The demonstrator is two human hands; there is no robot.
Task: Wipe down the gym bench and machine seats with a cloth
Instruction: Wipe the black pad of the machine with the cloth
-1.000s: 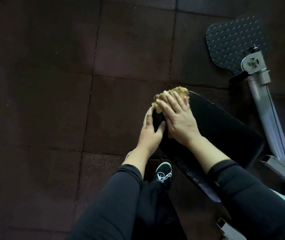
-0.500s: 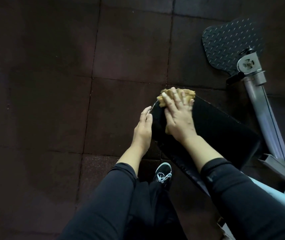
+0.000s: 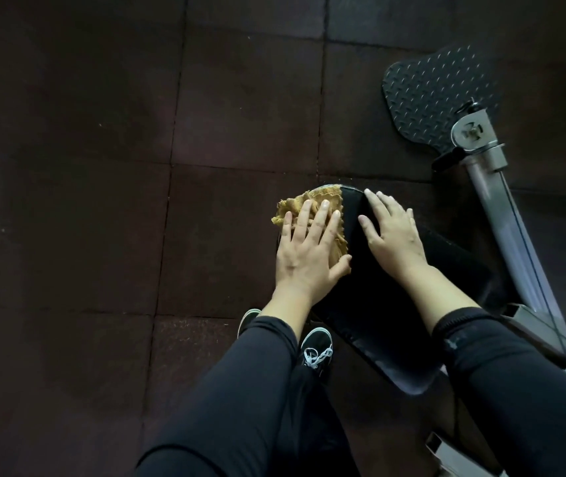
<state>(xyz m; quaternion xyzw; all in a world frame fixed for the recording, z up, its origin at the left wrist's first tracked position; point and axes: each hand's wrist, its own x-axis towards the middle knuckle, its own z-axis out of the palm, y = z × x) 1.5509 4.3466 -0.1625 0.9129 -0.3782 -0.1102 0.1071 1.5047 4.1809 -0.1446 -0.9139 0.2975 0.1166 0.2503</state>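
Note:
A black padded machine seat (image 3: 374, 301) runs from the middle of the view toward the lower right. A crumpled yellow cloth (image 3: 305, 203) lies over its far left corner. My left hand (image 3: 309, 249) presses flat on the cloth with fingers spread and straight. My right hand (image 3: 391, 235) rests flat on the bare seat just to the right of the cloth, fingers straight, holding nothing.
A grey metal machine arm (image 3: 501, 215) slants along the right side, ending at a black tread-plate footplate (image 3: 436, 91). Dark rubber floor tiles (image 3: 102, 201) fill the left. My black shoe (image 3: 316, 352) stands under the seat's near edge.
The cloth passed from under my right hand to under my left hand. My left hand moved off the seat's side onto the cloth; my right hand shifted right onto bare padding.

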